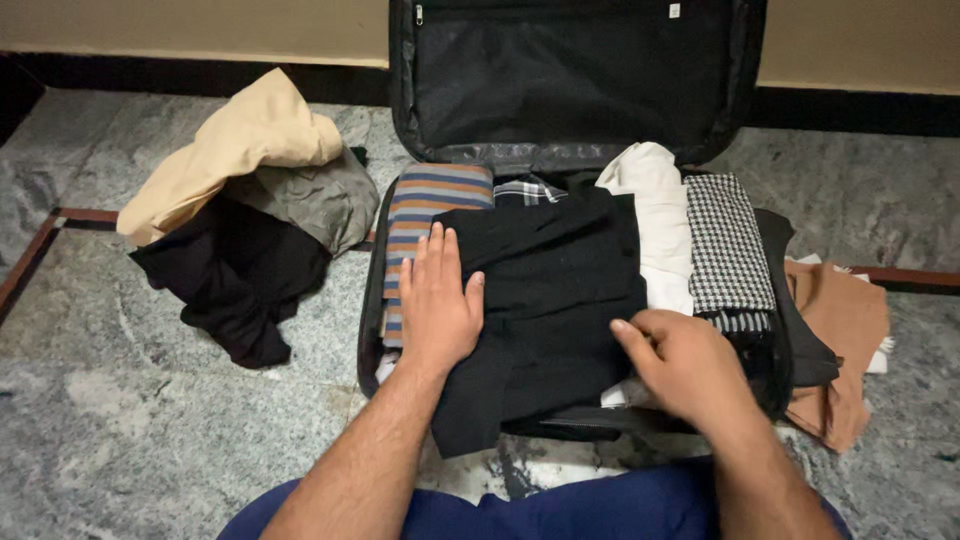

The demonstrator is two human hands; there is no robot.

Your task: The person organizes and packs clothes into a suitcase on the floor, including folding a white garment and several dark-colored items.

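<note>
Black garment (545,300) lay on top of the packed clothes in the open suitcase (372,300), its lower edge hanging over the near rim toward the person's knees. The left hand (436,300) pressed flat on the garment's left part, fingers (432,258) straight and spread slightly, gripping nothing. The right hand (685,365) was curled at the garment's right edge, fingers bent under; whether they pinched the cloth could not be told. Beneath lay a striped folded piece (425,215), a checked one (528,188), a white one (655,215) and a houndstooth one (728,245). A brown cloth (845,340) spilled over the right side onto the marble floor (150,420), and a loose pile of beige, grey and black clothes (250,200) sat well apart on the left. The lid (570,80) stood propped against the wall. Likely trouble: the overhanging hem could catch in the closing edge, the flat palm could drag the striped piece out of its fold, and the stack seemed high enough to resist shutting
</note>
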